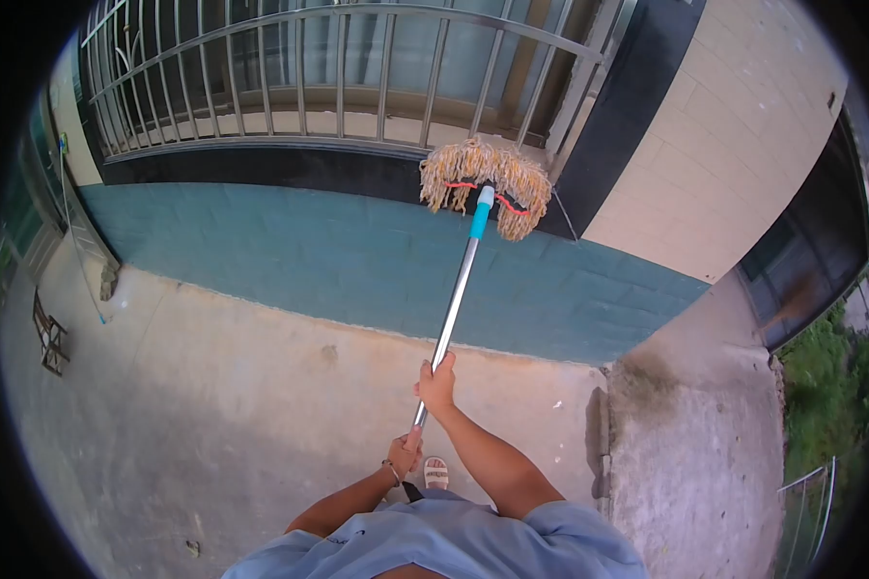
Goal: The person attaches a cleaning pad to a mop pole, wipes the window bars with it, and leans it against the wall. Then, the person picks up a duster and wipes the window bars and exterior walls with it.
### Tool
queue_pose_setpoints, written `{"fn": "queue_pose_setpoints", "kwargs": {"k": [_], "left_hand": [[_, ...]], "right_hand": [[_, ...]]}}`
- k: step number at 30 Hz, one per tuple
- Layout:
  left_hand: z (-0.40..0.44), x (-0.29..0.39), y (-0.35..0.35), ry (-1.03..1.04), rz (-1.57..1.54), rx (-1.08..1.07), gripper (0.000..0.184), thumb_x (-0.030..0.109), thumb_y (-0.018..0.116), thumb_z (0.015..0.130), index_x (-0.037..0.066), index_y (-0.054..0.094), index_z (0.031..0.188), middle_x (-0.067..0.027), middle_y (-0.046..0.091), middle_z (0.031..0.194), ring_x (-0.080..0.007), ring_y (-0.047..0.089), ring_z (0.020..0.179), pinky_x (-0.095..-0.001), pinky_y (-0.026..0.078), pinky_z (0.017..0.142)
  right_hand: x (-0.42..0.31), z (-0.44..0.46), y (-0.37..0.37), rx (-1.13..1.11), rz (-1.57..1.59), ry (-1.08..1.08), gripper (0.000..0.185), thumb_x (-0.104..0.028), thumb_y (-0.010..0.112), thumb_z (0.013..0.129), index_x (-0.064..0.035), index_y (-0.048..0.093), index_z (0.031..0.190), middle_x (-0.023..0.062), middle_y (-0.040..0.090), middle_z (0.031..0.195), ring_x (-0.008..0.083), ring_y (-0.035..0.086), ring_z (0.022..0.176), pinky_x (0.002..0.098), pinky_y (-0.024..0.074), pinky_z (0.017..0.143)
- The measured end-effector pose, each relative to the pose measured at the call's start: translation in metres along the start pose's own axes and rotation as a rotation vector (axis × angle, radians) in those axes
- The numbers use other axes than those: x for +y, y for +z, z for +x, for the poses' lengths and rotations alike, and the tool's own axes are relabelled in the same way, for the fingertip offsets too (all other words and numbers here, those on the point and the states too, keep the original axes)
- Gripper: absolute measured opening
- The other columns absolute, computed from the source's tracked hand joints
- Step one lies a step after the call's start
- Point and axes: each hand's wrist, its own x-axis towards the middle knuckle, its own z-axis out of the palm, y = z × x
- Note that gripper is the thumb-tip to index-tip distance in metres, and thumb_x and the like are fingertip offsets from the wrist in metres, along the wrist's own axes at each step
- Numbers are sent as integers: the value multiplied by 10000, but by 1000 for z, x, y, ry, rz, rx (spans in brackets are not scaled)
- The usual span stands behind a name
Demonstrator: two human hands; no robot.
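Note:
A mop [461,277] with a silver pole and a teal collar slants up and away from me. Its shaggy beige head [521,183] is raised against the dark ledge under a barred window, covering part of the lower rail. Closed round the middle of the pole is my right hand [437,384]. My left hand [405,454], with a bracelet at the wrist, grips the pole lower down, near its end. The pole's bottom end is hidden by that hand and my body.
Metal window bars [343,77] curve across the top, above a teal tiled wall [357,251]. A small chair [48,333] stands far left, with a thin pole [79,241] leaning nearby. At right, a low concrete edge [599,434] borders rougher ground, with greenery [826,386] beyond.

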Motion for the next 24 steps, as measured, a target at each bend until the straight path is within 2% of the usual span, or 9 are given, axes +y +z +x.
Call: {"fn": "queue_pose_setpoints", "kwargs": {"k": [1,3,5,9,12,15,17,21,24], "left_hand": [[-3,0,-2,1,7,15,498,511,460,874,84,481,619,-5,424,470,-95,374,333,-256,285,319],[2,-8,-4,140,76,51,473,431,460,898,74,482,589,4,434,482,-85,389,369,-255,299,344],[1,-12,-1,240,94,67,446,346,480,899,45,509,573,7,458,488,-69,423,437,-251,336,401],[22,3,10,405,149,84,450,346,489,895,30,514,576,-4,474,483,-80,445,445,-270,359,411],[37,71,43,624,254,44,439,319,421,928,40,487,595,-6,464,489,-84,443,446,-252,341,406],[38,174,96,795,262,15,411,310,463,919,10,504,640,-32,469,518,-103,425,488,-292,345,442],[30,251,136,952,265,37,411,312,455,925,19,482,639,-7,441,517,-93,400,484,-283,327,434],[21,385,216,990,-65,-244,364,343,453,932,59,475,705,42,388,527,-40,353,464,-221,284,406],[-14,470,273,964,-59,-452,422,452,440,909,45,466,800,25,350,495,-69,337,347,-246,263,307]], "right_hand": [[4,0,2,9,-1,-14,238,-90,498,840,-55,311,984,117,512,585,234,546,433,374,432,370],[17,8,-2,-108,314,58,199,-51,506,822,-67,344,936,51,457,581,131,475,387,292,394,318],[-2,-5,-7,-63,269,64,161,-45,500,820,-65,359,896,52,451,591,131,446,373,278,380,320],[-43,4,-23,-91,338,-65,179,-41,486,826,-56,346,937,50,447,592,123,449,392,269,379,331],[-110,31,-46,-128,354,-268,185,-47,470,845,-54,336,972,47,446,608,115,447,399,260,376,336],[-211,60,-79,-121,284,-459,173,-55,471,859,-64,340,971,44,448,637,110,440,389,257,371,327],[-281,89,-100,-112,309,-601,154,-68,459,856,-61,345,960,39,431,598,122,427,353,261,351,294],[-425,143,-146,-90,227,-809,107,-122,462,854,-59,383,892,42,438,553,141,433,342,288,353,287],[-524,183,-192,-41,134,-837,158,-133,506,843,-26,392,831,50,440,571,134,435,386,284,376,328]]}}
